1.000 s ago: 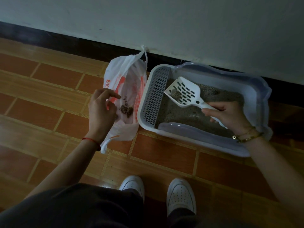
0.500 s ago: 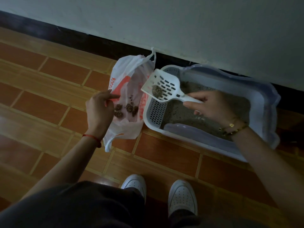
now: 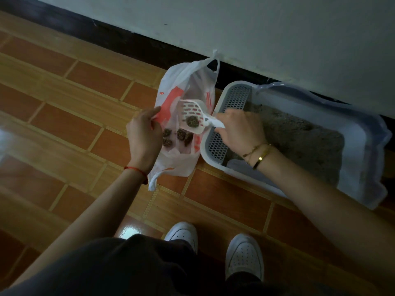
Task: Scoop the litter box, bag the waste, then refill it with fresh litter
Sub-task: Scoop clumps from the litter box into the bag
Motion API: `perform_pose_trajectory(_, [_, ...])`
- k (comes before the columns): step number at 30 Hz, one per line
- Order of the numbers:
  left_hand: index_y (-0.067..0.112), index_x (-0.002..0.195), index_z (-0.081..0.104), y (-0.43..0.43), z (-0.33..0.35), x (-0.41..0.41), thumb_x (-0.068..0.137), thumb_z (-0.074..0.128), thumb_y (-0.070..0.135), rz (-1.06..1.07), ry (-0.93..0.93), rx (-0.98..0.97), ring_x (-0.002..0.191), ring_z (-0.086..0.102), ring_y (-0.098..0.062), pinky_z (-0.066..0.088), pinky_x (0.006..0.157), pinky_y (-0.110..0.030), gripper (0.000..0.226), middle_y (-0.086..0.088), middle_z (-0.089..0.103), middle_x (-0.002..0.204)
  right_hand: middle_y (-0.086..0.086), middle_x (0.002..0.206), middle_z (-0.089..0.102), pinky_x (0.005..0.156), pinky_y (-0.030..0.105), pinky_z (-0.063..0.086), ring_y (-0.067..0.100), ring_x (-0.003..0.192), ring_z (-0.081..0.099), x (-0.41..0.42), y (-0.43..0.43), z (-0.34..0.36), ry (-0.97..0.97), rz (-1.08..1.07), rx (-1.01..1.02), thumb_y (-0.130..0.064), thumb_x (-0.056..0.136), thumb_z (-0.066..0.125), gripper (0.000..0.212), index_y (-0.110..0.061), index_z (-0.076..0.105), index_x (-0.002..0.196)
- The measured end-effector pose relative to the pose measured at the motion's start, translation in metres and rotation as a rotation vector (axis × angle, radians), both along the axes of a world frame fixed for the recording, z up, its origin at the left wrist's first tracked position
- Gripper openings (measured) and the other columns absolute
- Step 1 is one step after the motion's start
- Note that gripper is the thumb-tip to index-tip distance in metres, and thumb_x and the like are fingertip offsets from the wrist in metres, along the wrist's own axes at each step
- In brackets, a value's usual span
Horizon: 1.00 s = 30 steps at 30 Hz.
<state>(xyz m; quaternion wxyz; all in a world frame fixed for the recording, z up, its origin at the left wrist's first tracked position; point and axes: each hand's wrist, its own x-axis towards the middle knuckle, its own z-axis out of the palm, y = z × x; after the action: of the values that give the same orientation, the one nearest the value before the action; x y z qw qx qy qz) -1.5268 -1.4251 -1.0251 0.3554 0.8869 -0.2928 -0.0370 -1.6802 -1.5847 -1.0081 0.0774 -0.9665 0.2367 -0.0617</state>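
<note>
Right now the left hand [image 3: 145, 133] pinches the near edge of the plastic bag [image 3: 183, 82], thumb and fingers closed on the thin film. That grip probably lifts the lip so the mouth gapes and the bag does not slide on the tiled floor [image 3: 64, 124]. The right hand [image 3: 241, 129] is curled round the handle of the white scoop [image 3: 191, 108], hiding most of the handle. It holds the slotted head out over the bag's opening, clear of the box. One dark clump [image 3: 192, 121] sits on the scoop near the handle end, so the step in hand looks like tipping it off. Several earlier clumps [image 3: 181, 134] already lie inside the bag just below the scoop. The litter box [image 3: 205, 146] stands just beside the bag on its right, with its far side toward the wall [image 3: 277, 28]. That placement keeps the carry from box to bag short and lowers the chance of a spill. A perforated shelf [image 3: 233, 107] runs along the box's left end, partly under the right wrist. Beyond it spreads grey litter [image 3: 299, 137], uneven and dented in places. A clear liner [image 3: 363, 146] is draped over the far and right rims. The person stands over all this, white shoes [image 3: 183, 233] pointing at the gap between bag and box. Scooping seems under way, with bagging and refilling not yet done; no fresh litter is in view.
</note>
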Motion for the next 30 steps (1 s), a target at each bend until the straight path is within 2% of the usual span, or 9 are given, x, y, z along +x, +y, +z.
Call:
perform_pose_trajectory(4, [0.007, 0.125, 0.065, 0.0, -0.004, 0.0, 0.09, 0.047, -0.002, -0.005, 0.008, 0.012, 0.099, 0.069, -0.024, 0.058, 0.084, -0.045, 0.041, -0.009, 0.068, 0.124, 0.008, 0.095, 0.061, 0.06, 0.033, 0.047, 0.023, 0.074, 0.063, 0.005, 0.006, 0.0, 0.103, 0.109, -0.208, -0.019, 0.089, 0.06, 0.023, -0.011, 0.062, 0.11])
perform_pose_trajectory(9, [0.006, 0.126, 0.064, -0.002, -0.003, -0.004, 0.091, 0.047, -0.005, 0.004, 0.038, -0.006, 0.108, 0.066, -0.021, 0.057, 0.089, -0.037, 0.041, -0.01, 0.065, 0.128, 0.01, 0.098, 0.063, 0.061, 0.033, 0.049, 0.024, 0.076, 0.064, 0.0, 0.004, 0.002, 0.057, 0.077, -0.229, -0.02, 0.088, 0.061, 0.033, -0.009, 0.06, 0.12])
perform_pose_trajectory(12, [0.006, 0.126, 0.064, -0.003, -0.002, -0.004, 0.091, 0.048, -0.005, -0.01, 0.025, -0.002, 0.113, 0.064, -0.02, 0.056, 0.094, -0.034, 0.04, -0.01, 0.065, 0.129, 0.007, 0.101, 0.063, 0.062, 0.031, 0.044, 0.025, 0.085, 0.063, -0.006, -0.002, 0.008, -0.021, -0.016, -0.036, -0.024, 0.09, 0.061, 0.029, -0.014, 0.062, 0.117])
perform_pose_trajectory(14, [0.006, 0.126, 0.065, -0.003, -0.001, -0.005, 0.091, 0.049, -0.005, -0.016, 0.032, 0.004, 0.115, 0.062, -0.02, 0.053, 0.096, -0.031, 0.04, -0.009, 0.065, 0.129, 0.003, 0.098, 0.067, 0.062, 0.03, 0.049, 0.023, 0.084, 0.064, -0.015, -0.011, 0.012, -0.077, -0.093, 0.12, -0.029, 0.087, 0.065, 0.026, -0.018, 0.068, 0.111])
perform_pose_trajectory(17, [0.006, 0.125, 0.065, -0.003, 0.001, -0.008, 0.092, 0.048, -0.005, -0.041, 0.023, 0.021, 0.117, 0.061, -0.021, 0.052, 0.098, -0.029, 0.038, -0.01, 0.064, 0.13, 0.0, 0.09, 0.073, 0.061, 0.029, 0.053, 0.013, 0.072, 0.064, -0.037, -0.026, 0.02, -0.143, -0.219, 0.364, -0.032, 0.083, 0.07, 0.024, -0.02, 0.073, 0.103])
perform_pose_trajectory(21, [0.007, 0.122, 0.067, -0.008, 0.002, -0.017, 0.093, 0.052, -0.003, -0.099, -0.007, 0.043, 0.112, 0.063, -0.018, 0.051, 0.094, -0.019, 0.034, -0.009, 0.065, 0.128, -0.001, 0.082, 0.069, 0.048, 0.01, 0.047, 0.002, 0.052, 0.057, -0.071, -0.045, 0.027, -0.178, -0.351, 0.54, -0.029, 0.083, 0.071, 0.035, -0.012, 0.068, 0.113])
perform_pose_trajectory(25, [0.008, 0.121, 0.069, -0.014, 0.004, -0.026, 0.092, 0.052, -0.005, -0.137, -0.031, 0.055, 0.111, 0.061, -0.018, 0.036, 0.08, 0.006, 0.036, -0.009, 0.065, 0.126, 0.002, 0.085, 0.067, 0.046, 0.009, 0.046, 0.002, 0.05, 0.057, -0.116, -0.063, 0.023, -0.142, -0.471, 0.575, -0.026, 0.083, 0.07, 0.038, -0.011, 0.065, 0.118])
perform_pose_trajectory(27, [0.008, 0.122, 0.068, -0.016, 0.005, -0.03, 0.092, 0.051, -0.005, -0.159, -0.048, 0.066, 0.112, 0.06, -0.018, 0.035, 0.084, 0.002, 0.036, -0.009, 0.064, 0.127, 0.004, 0.088, 0.069, 0.055, 0.017, 0.048, 0.002, 0.054, 0.057, -0.141, -0.071, 0.024, -0.093, -0.487, 0.546, -0.028, 0.083, 0.07, 0.037, -0.013, 0.067, 0.116])
perform_pose_trajectory(30, [0.007, 0.124, 0.066, -0.019, 0.005, -0.034, 0.093, 0.052, -0.004, -0.175, -0.063, 0.083, 0.116, 0.06, -0.02, 0.039, 0.09, -0.008, 0.035, -0.01, 0.063, 0.129, 0.009, 0.104, 0.072, 0.076, 0.029, 0.049, 0.019, 0.075, 0.064, -0.175, -0.083, 0.025, 0.031, -0.494, 0.481, -0.031, 0.081, 0.073, 0.033, -0.018, 0.071, 0.111])
